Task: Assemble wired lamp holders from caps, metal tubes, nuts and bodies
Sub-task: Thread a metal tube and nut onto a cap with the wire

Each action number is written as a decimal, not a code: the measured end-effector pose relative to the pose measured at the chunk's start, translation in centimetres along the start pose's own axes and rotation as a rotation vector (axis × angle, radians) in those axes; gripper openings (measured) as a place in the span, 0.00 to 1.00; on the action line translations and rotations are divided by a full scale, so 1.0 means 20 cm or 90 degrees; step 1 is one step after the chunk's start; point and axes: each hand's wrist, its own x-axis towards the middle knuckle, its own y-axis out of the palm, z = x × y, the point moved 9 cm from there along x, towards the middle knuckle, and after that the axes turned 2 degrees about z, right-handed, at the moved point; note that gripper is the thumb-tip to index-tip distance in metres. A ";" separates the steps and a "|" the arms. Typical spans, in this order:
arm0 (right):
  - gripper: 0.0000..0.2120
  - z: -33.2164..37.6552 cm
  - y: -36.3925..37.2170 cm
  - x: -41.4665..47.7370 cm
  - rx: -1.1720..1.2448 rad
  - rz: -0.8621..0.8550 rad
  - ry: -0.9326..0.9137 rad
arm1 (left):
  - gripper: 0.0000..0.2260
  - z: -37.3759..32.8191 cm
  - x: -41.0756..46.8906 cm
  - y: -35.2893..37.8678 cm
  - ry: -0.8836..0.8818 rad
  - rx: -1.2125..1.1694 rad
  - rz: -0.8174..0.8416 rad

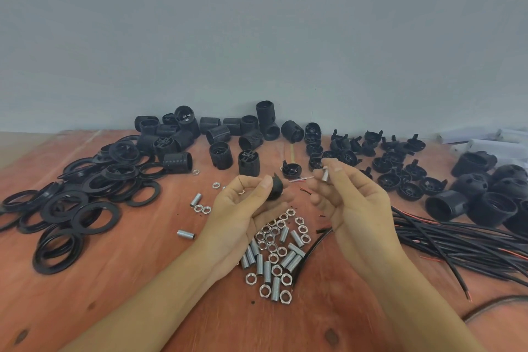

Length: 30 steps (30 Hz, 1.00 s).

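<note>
My left hand (243, 206) holds a black plastic cap (275, 187) between thumb and fingers, raised above the table. My right hand (348, 197) pinches a short threaded metal tube (325, 174) upright at its fingertips, just right of the cap. A thin wire end (300, 179) shows between the two hands. Under my hands lies a heap of metal tubes and hex nuts (274, 254). Threaded black lamp holder bodies (220, 134) are piled at the back.
Black rings (71, 203) cover the table's left. Loose caps (400, 168) lie at the back right, larger black housings (485, 197) at far right. A bundle of black and red wires (457, 243) runs along the right. A grey wall stands behind the wooden table (114, 280).
</note>
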 end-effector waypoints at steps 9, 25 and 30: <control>0.15 -0.09 0.02 -0.01 -0.187 0.061 0.074 | 0.08 0.00 0.01 -0.04 -0.005 0.037 -0.035; 0.08 0.06 0.11 -0.07 -0.485 0.093 -0.205 | 0.10 -0.04 -0.01 -0.01 0.047 0.059 -0.012; 0.11 0.09 0.11 -0.08 -0.477 0.073 -0.256 | 0.12 -0.05 -0.01 -0.03 0.056 0.099 -0.036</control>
